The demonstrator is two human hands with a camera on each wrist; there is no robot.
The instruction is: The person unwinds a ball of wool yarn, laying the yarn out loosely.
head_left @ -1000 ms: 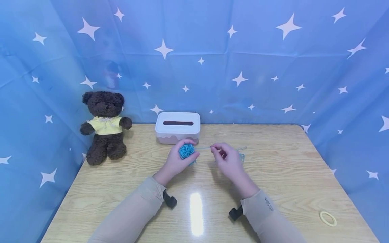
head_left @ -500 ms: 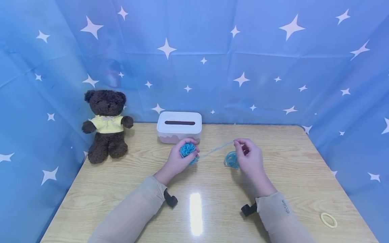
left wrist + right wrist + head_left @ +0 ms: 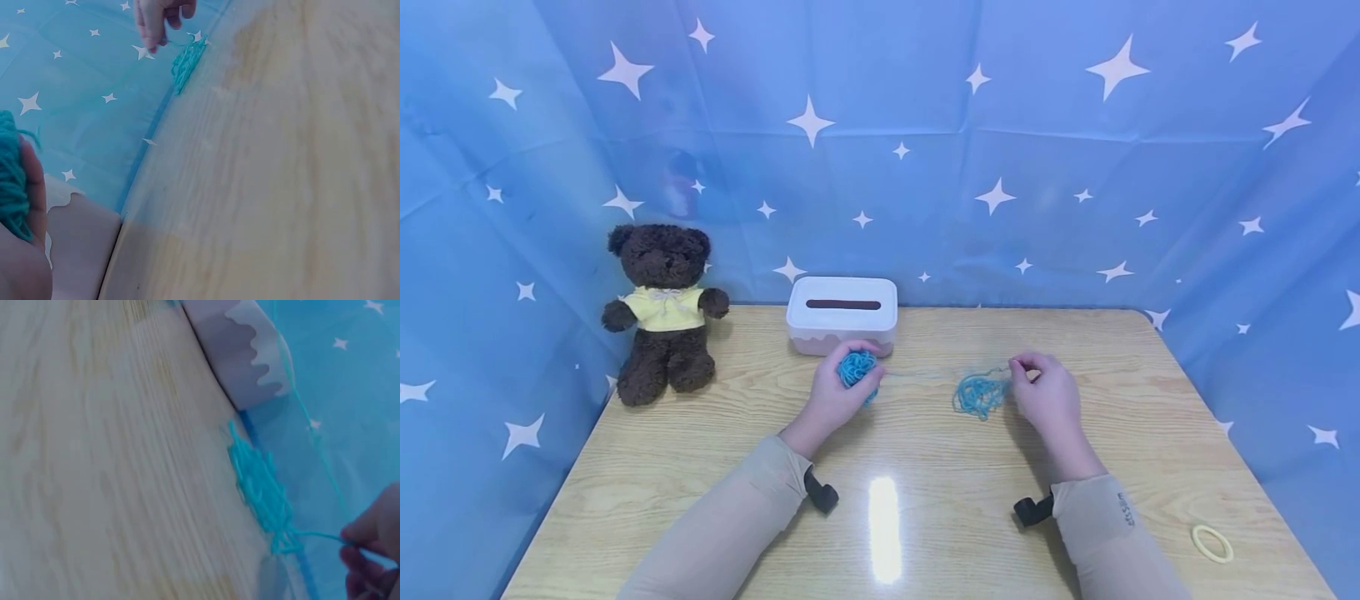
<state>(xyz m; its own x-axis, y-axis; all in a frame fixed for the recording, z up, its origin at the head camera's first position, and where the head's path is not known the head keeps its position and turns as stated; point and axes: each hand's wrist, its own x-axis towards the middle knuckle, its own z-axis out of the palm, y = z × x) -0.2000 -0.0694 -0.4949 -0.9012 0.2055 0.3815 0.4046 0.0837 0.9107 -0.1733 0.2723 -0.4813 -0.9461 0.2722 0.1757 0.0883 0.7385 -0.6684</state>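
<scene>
A ball of teal yarn (image 3: 856,367) sits in my left hand (image 3: 833,388), its fingers and thumb curled round it; the left wrist view shows the same yarn ball (image 3: 11,178) at its left edge. To the right, my right hand (image 3: 1049,398) pinches a strand of the yarn between thumb and fingertips. A thin strand (image 3: 315,440) runs between the two hands. Beside the right hand's fingertips is a loose tangle of teal yarn (image 3: 979,395) on the table. In the right wrist view a strand links that tangle (image 3: 259,487) to the right hand (image 3: 375,540).
A white tissue box (image 3: 842,321) with a dark slot stands just behind the left hand. A brown teddy bear (image 3: 662,317) in a yellow top is at the back left. A pale yellow ring (image 3: 1212,543) lies on the wooden table (image 3: 925,517) at the front right. Blue star-patterned cloth hangs behind.
My right hand has moved to the right, drawing the strand out from the ball. The tangle beside it now shows fully. The left hand keeps its hold almost in place.
</scene>
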